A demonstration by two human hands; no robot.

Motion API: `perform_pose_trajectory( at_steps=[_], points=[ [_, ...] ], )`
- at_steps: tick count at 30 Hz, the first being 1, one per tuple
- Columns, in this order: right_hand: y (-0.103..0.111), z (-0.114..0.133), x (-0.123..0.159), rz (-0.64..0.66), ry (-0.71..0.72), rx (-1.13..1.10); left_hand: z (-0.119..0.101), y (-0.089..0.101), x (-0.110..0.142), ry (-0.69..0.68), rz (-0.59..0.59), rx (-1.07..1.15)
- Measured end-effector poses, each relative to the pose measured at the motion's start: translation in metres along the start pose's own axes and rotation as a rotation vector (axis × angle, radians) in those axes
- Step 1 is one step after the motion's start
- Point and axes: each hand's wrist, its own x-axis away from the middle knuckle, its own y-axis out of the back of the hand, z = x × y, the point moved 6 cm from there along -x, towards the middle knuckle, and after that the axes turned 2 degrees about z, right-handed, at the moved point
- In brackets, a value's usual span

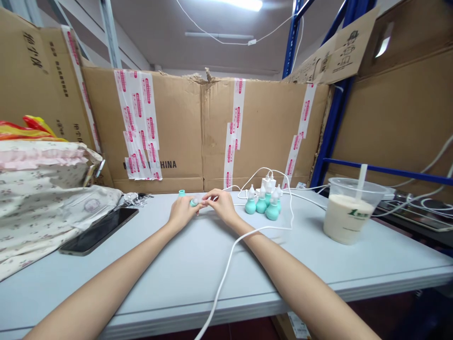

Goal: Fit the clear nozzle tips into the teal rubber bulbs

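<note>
My left hand [182, 211] is closed round a small teal squeeze bulb [193, 202], most of which its fingers hide. A clear nozzle [199, 201] points from the bulb toward the right. At that nozzle, the fingertips of my right hand [222, 204] are pinched together. Just behind my left hand shows the teal neck [181, 193] of what looks like another bulb, its lower part hidden. To the right of my hands, several teal bulb nasal aspirators [261, 204] stand upright in a cluster, with clear pointed nozzles on top.
A white cable [230, 257] crosses my right forearm and loops round the aspirators to a white charger [269, 182]. A plastic cup with a straw [348, 212] stands at right. A phone [99, 231] and floral cloth [38, 198] lie at left. Cardboard [180, 123] walls the table's back.
</note>
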Motion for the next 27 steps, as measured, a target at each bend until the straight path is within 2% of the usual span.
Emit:
perform_pose_trajectory(
  at_steps=[5,14,22,27],
  points=[
    [-0.001,0.000,0.003,-0.032,-0.037,0.011,-0.001,0.002,-0.001,-0.007,-0.031,0.012],
    [-0.007,0.011,0.012,-0.205,0.081,0.018,0.004,0.004,-0.001,0.040,-0.062,-0.015],
    [-0.006,0.003,0.008,-0.232,0.017,-0.163,0.003,0.001,-0.001,0.031,-0.051,-0.014],
    [-0.012,-0.018,0.003,-0.167,-0.156,-0.423,-0.002,0.006,0.000,-0.035,-0.071,-0.236]
  ],
)
